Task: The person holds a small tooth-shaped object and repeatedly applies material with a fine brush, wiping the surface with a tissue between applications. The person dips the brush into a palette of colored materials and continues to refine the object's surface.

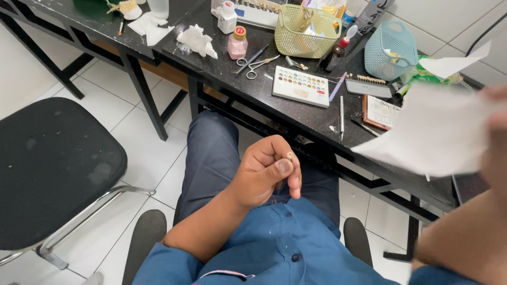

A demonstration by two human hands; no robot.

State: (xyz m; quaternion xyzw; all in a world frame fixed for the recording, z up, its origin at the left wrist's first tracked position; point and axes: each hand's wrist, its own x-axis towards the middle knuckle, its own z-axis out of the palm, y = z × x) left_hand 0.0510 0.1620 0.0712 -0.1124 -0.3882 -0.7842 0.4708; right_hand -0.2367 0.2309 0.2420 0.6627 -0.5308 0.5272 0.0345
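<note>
Yellow basket (307, 32), scissors (253, 66) (beside pink bottle (237, 43)).

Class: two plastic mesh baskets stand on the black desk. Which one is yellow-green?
The wider yellow-green mesh basket holding supplies, left of the blue mesh basket, which stands nearer the wall.

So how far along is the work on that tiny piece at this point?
Done: tools and a colour palette tray are laid out on the black table. In hand: the left hand pinches a tiny tooth-like piece over the lap, while the right hand, blurred, holds a white tissue. Left: the pictures show no finished result.
</note>
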